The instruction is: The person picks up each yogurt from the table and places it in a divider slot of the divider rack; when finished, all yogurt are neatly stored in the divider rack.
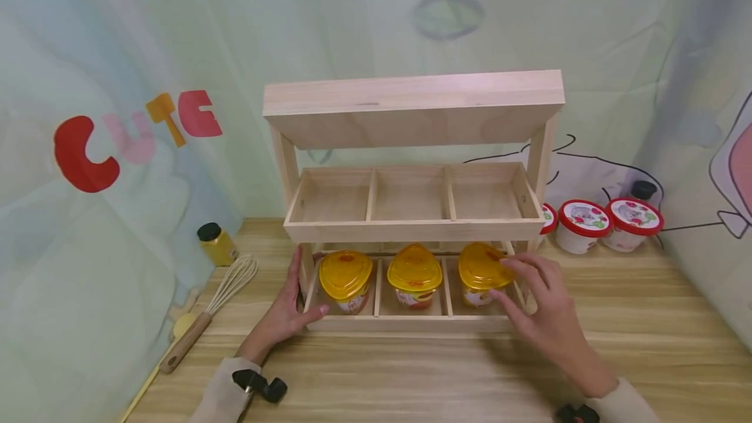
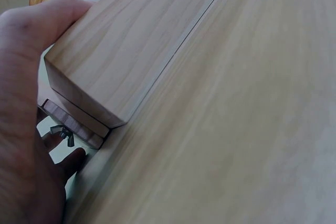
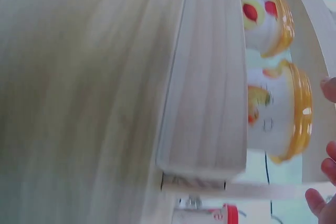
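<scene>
Yellow-lidded cups [image 1: 414, 266] stand lid up in the lower tray [image 1: 411, 324] of a wooden rack [image 1: 411, 232], one per compartment. The rack rests on the counter [image 1: 411, 377], its long axis running left to right across our front.

We proceed from the left. The left hand [image 1: 281, 313] grips the rack's lower left corner: the thumb lies over the front edge, and the fingers lie outside the end, partly hidden. The left cup [image 1: 348, 279] is just right of this hand. The middle cup [image 1: 416, 296] sits between the hands, apart from both.

The right cup [image 1: 480, 269] sits in the right compartment. We judge its position to be the governing relation: it lies just left of the right hand [image 1: 543, 305], which is the nearer of the two.

The right hand approaches from the near right, its forearm angled forward and leftward. The fingers extend toward the lid's right side; the thumb sits lower, toward the front. In the right wrist view we see the fingertips spread, a gap between them and the lid; we see nothing in their hold.
</scene>
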Demonstrator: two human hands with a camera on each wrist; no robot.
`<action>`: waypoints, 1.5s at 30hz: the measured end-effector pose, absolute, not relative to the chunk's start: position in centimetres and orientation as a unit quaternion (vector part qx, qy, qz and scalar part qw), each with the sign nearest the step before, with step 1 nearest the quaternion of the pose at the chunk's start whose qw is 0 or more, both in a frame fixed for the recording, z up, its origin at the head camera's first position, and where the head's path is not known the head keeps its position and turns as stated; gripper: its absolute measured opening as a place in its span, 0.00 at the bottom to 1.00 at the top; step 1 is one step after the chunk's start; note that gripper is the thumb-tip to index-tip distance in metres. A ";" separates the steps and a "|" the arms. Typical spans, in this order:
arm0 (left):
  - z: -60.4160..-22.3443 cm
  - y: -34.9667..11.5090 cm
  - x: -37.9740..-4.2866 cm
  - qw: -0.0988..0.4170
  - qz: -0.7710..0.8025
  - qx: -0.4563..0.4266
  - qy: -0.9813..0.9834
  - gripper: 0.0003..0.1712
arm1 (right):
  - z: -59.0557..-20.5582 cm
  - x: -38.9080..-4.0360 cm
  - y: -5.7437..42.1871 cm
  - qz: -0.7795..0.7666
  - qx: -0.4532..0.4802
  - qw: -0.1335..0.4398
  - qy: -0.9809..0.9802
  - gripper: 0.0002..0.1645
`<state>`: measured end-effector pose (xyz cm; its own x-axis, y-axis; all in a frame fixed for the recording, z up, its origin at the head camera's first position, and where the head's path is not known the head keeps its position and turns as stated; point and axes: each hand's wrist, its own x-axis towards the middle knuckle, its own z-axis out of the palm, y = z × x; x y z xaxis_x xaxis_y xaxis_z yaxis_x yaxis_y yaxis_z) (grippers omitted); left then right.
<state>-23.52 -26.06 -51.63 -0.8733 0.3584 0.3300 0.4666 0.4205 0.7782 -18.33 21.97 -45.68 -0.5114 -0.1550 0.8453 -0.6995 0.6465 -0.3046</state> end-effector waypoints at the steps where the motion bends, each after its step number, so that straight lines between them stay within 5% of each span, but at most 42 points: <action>1: -51.6 -26.1 -23.5 0.056 -0.480 -0.246 -0.840 0.80 | -45.6 -18.4 22.3 0.327 0.258 0.420 -0.806 0.40; 16: -51.6 -26.0 -23.4 0.060 -0.480 -0.253 -0.838 0.80 | -46.3 -20.9 27.4 0.336 0.165 0.416 -0.829 0.43; 28: -51.6 -26.1 -23.5 0.066 -0.481 -0.257 -0.835 0.80 | -46.3 -23.0 28.9 0.363 0.052 0.270 -0.890 0.38; 45: -51.4 -25.9 -23.4 0.068 -0.477 -0.258 -0.838 0.80 | -46.5 -26.6 29.9 0.374 0.028 0.196 -0.906 0.44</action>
<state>-23.35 -25.93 -51.40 -0.8571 0.3682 0.3603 0.4978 0.4123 0.7630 -26.57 29.92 -46.51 -0.9216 0.0951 0.3762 -0.1980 0.7184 -0.6669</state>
